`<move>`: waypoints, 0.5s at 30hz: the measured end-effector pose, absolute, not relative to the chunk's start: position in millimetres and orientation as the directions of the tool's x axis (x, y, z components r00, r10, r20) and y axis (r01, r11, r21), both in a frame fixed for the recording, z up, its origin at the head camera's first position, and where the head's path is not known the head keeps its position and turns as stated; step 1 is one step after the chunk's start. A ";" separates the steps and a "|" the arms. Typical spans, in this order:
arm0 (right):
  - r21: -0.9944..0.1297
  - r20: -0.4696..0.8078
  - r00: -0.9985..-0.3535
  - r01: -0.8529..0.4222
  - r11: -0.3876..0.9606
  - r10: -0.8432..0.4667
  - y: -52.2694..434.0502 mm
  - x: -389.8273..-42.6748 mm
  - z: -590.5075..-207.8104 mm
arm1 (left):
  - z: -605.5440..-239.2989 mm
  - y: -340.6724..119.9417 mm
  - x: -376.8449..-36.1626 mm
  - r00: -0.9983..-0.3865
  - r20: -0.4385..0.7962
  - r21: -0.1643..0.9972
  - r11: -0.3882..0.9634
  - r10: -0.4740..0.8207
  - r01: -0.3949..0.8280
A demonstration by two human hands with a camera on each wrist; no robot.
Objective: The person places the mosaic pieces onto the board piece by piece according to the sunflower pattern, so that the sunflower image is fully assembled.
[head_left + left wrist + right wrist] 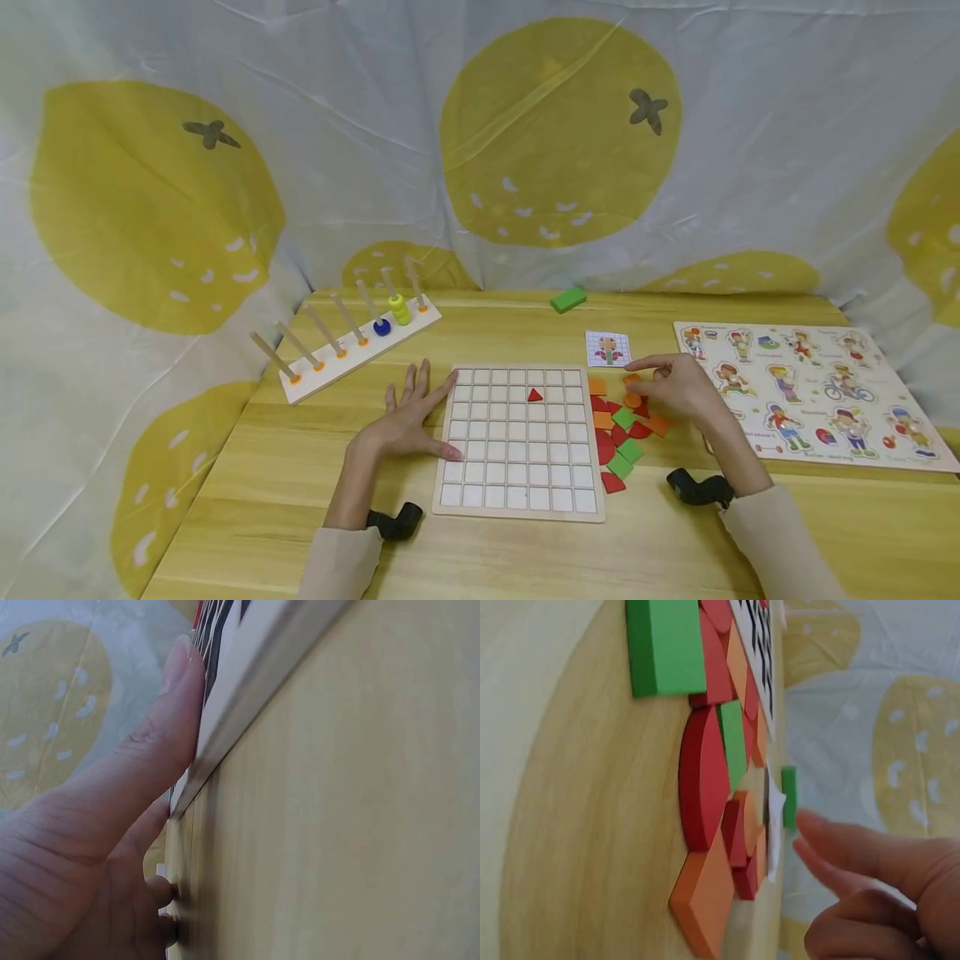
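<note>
A white wooden grid board (517, 500) lies in the middle of the table with one red triangle (534, 395) in an upper cell. My left hand (417, 406) lies flat on the table, fingers spread, its thumb (161, 735) pressed against the board's left edge (247, 697). My right hand (660, 379) hovers over a pile of red, green and orange flat shapes (618, 437) right of the board, fingers loosely bent, holding nothing. In the right wrist view its fingertips (817, 840) are just beyond an orange round piece (748, 817) and a red half-disc (703, 776).
A small pattern card (607, 348) lies behind the pile. A green block (567, 299) sits near the back edge. A peg rack (352, 342) with blue and yellow-green rings stands at the back left. A picture puzzle board (810, 392) fills the right side. Lemon-print cloth surrounds the table.
</note>
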State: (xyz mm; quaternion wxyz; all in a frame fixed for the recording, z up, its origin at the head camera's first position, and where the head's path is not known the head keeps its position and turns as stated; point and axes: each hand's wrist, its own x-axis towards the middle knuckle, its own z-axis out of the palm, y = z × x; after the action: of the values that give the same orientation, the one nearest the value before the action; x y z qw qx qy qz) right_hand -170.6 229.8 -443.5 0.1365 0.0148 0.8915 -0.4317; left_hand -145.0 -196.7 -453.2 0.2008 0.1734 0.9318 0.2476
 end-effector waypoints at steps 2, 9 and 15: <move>-0.749 -0.258 -0.964 0.159 0.643 -0.062 233.0 -171.0 -445.0 | -453.8 -197.1 -144.6 -0.859 -0.292 0.530 0.819 0.421 0.222; -0.728 -0.291 -0.957 0.211 0.652 -0.015 235.7 -172.9 -448.2 | -454.8 -196.6 -144.9 -0.860 -0.284 0.524 0.820 0.424 0.231; -0.727 -0.317 -0.948 0.234 0.646 -0.013 232.3 -174.3 -449.1 | -453.4 -197.0 -144.4 -0.861 -0.281 0.527 0.818 0.424 0.231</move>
State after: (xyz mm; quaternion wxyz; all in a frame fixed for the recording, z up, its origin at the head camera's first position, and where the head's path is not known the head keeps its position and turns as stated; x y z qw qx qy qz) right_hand -174.3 232.3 -449.1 0.1483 0.0616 0.8950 -0.4161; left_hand -144.4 -197.0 -453.4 0.1968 0.1756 0.9328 0.2454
